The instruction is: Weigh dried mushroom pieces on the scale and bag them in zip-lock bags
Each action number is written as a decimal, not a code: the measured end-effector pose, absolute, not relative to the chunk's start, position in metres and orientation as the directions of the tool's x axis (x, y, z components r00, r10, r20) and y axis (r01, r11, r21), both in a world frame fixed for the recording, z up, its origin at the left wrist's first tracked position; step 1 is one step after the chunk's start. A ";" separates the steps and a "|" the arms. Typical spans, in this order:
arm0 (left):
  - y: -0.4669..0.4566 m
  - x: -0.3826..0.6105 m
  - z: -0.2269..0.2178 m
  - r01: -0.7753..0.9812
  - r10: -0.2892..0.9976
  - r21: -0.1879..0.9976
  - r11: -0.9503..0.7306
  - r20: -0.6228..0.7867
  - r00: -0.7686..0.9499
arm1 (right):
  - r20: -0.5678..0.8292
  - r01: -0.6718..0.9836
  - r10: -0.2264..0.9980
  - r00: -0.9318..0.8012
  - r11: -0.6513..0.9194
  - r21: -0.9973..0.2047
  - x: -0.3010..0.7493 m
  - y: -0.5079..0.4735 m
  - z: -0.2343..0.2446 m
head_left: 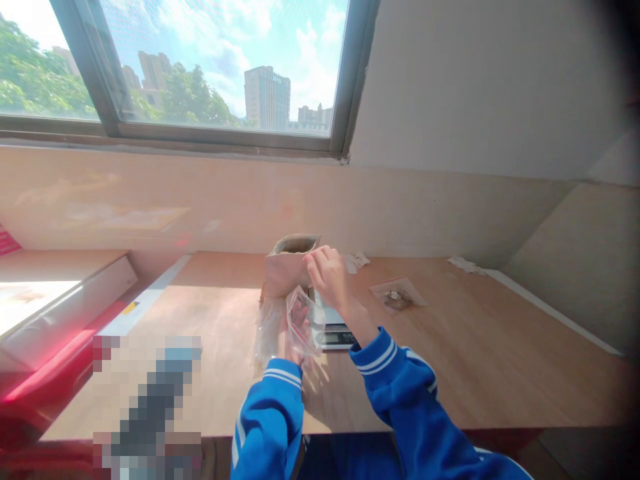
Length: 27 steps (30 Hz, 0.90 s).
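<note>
A brown paper bag (pixel 286 272) stands upright on the table with its mouth spread. My right hand (pixel 327 275) is closed at the bag's right rim, fingertips pinching its edge. In front of the bag, my left hand (pixel 294 348) is closed around a crinkled clear plastic bag (pixel 303 323); the plastic and its glare partly cover the fingers. More clear plastic (pixel 269 333) lies to the left of that hand. Under my right wrist sits a white digital scale (pixel 336 339), its dark display facing me and its plate partly hidden.
A small clear packet with dark contents (pixel 397 295) lies on the wooden table (pixel 475 360) to the right. Crumpled white scraps (pixel 357 262) are at the back edge. A blurred-out patch (pixel 155 400) covers something at the left. A window (pixel 225 67) is above.
</note>
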State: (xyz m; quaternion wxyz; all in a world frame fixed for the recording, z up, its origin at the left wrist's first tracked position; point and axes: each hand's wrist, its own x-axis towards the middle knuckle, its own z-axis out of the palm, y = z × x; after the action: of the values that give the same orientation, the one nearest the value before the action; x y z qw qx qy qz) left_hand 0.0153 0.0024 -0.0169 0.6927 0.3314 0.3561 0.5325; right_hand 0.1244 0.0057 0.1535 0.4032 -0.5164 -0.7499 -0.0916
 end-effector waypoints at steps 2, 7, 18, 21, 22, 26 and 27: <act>0.002 0.018 -0.013 -0.525 0.973 0.820 0.226 -0.169 0.154 | 0.617 0.801 0.782 -0.091 0.425 -0.421 0.130 -0.011 0.139; -0.003 0.023 0.002 -0.533 0.954 0.792 0.298 -0.243 0.173 | 0.421 0.692 0.907 -0.001 0.305 -0.655 0.150 -0.034 0.102; -0.025 0.030 0.030 -0.477 0.908 0.824 0.306 -0.102 0.406 | 0.400 0.472 0.885 0.237 0.255 -0.844 0.228 -0.057 0.079; -0.029 0.031 0.040 -0.455 0.911 0.854 0.254 -0.054 0.409 | 0.402 0.438 0.877 0.262 0.264 -0.859 0.227 -0.064 0.074; -0.030 0.031 0.044 -0.437 0.916 0.869 0.233 -0.045 0.398 | 0.399 0.423 0.879 0.259 0.268 -0.865 0.226 -0.066 0.073; -0.033 0.035 0.061 -0.336 0.976 0.941 0.042 0.033 0.215 | 0.382 0.299 0.908 0.174 0.321 -0.899 0.216 -0.075 0.072; -0.034 0.037 0.065 -0.302 0.988 0.953 -0.007 0.053 0.145 | 0.379 0.245 0.912 0.155 0.336 -0.909 0.212 -0.077 0.071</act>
State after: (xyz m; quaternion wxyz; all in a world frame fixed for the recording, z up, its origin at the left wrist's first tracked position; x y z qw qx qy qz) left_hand 0.0369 -0.0343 0.0650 0.5991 0.4623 0.3709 0.5383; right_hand 0.2122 -0.0773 0.0709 0.5743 -0.4976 -0.5815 0.2904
